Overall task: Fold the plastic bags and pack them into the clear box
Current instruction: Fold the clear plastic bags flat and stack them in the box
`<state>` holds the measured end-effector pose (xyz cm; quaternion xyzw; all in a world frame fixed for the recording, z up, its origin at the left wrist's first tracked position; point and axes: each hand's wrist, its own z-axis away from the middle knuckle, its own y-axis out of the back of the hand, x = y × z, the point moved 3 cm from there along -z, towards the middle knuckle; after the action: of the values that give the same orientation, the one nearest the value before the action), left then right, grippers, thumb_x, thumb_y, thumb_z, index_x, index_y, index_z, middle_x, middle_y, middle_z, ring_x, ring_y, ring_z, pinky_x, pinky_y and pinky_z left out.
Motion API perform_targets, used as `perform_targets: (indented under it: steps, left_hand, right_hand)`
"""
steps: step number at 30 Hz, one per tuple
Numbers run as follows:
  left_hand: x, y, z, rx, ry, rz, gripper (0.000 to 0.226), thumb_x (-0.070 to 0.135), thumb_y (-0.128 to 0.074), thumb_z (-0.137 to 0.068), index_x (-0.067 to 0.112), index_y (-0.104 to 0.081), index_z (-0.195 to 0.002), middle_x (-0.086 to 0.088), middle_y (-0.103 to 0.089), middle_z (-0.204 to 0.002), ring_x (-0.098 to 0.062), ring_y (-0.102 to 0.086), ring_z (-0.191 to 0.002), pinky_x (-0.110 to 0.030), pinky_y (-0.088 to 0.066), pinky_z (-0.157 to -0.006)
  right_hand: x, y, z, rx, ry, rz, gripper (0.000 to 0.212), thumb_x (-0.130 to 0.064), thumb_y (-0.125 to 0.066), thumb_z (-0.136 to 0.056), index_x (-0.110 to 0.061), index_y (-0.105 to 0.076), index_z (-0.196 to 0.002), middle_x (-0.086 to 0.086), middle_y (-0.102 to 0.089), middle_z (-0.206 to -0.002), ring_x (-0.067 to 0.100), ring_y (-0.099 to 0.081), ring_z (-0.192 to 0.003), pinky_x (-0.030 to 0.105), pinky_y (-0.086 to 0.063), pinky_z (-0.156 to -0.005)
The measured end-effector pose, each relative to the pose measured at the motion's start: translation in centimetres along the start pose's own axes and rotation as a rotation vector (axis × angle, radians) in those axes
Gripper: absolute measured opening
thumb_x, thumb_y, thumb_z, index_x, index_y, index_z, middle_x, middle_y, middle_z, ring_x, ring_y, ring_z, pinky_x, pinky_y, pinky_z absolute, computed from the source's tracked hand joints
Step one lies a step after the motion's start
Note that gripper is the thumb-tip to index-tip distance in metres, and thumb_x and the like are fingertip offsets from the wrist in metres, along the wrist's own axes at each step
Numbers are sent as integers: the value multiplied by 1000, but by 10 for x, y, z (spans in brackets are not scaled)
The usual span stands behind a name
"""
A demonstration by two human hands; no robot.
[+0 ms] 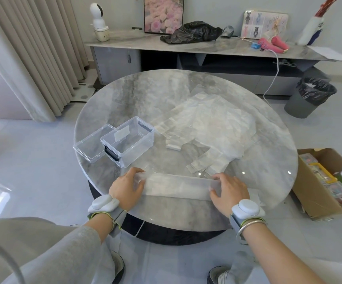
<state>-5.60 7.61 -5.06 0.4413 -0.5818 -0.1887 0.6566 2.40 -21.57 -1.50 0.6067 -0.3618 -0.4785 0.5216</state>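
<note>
Head view: bag folded to a long strip (176, 186), flat on the table (125, 95) at the near edge, long axis running L-R between both hands. Left hand (128, 188) pinches the left end, right hand (228, 191) pinches the right end, fingers curled on the plastic. Next fold looks end-to-end, i.e. along that axis, so either hand could carry its end across. Box (128, 141) sits open, up and left of the strip, nearer the left hand; it looks empty, tho clear walls make that hard to tell. Lid (92, 145) lies touching its left side. Loose bags (207, 124) are piled beyond, center-right. Writing: none legible; the label (122, 133) on the box looks blank.
</note>
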Motion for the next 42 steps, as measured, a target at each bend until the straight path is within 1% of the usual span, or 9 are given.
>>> perform_targets:
  steps: [8,12,15,19,23,26,29,35,42]
  left_hand:
    - [2,-2,3,105,-226,-221,53,8,-67,-78,16,-53,-129,-3,-53,-128,-28,-54,-113,-39,-50,-85]
    - [28,-20,12,0,-555,-303,62,14,-45,-87,11,-36,-148,-6,-31,-157,-24,-30,-144,-41,-23,-116]
    - [30,-43,26,-128,-622,-382,61,29,-27,-97,9,-20,-154,-6,-12,-163,-20,-11,-150,-43,-9,-119]
    - [16,-52,30,-187,-593,-447,63,48,-15,-103,12,-18,-155,-3,-13,-162,-17,-12,-150,-45,-12,-117]
    - [15,-50,28,-240,-594,-444,65,52,-15,-103,15,-15,-156,-1,-12,-163,-15,-9,-150,-44,-10,-118]
    - [15,-50,25,-268,-593,-445,66,55,-15,-102,17,-12,-156,1,-8,-163,-14,-6,-150,-44,-7,-119]
    - [16,-47,21,-253,-596,-418,68,56,-21,-101,19,-11,-156,2,-7,-163,-14,-6,-150,-45,-1,-119]
    - [42,-35,30,-99,-719,-303,49,40,-58,-84,18,-54,-128,0,-49,-139,-21,-47,-126,-43,-30,-110]
    - [43,-38,28,68,-755,-404,22,33,-52,-87,22,-66,-99,9,-64,-113,-19,-59,-96,-30,-37,-78]
  right_hand:
    - [-7,-11,1,146,77,53,54,-27,-72,-76,-10,-57,-125,13,-57,-126,36,-54,-115,45,-45,-96]
    - [-51,-35,22,53,354,21,53,-32,-37,-93,-10,-46,-140,10,-38,-150,29,-31,-141,43,-19,-112]
    - [-67,-60,33,-63,474,82,57,-41,-23,-100,-10,-37,-146,7,-27,-156,22,-22,-145,42,-17,-112]
    - [-45,-68,26,-152,414,132,70,-54,-15,-98,-7,-28,-149,7,-16,-158,21,-20,-146,39,-14,-113]
    - [3,-56,14,-222,161,107,104,-75,30,-67,-14,16,-150,-2,25,-154,12,21,-144,34,10,-119]
    - [9,-43,8,-170,87,80,98,-66,12,-76,-9,-10,-153,1,-3,-160,17,-3,-148,34,-8,-120]
    - [0,-21,-2,7,180,43,63,-51,-24,-94,-13,-49,-137,4,-51,-137,27,-48,-126,37,-42,-100]
    - [-5,1,-18,-315,64,154,50,-50,-58,-87,-26,-44,-128,-3,-54,-124,20,-51,-115,29,-37,-90]
    - [-10,-14,-3,-591,-23,-92,26,-42,-70,-82,-22,-54,-85,-10,-51,-72,13,-52,-70,21,-34,-55]
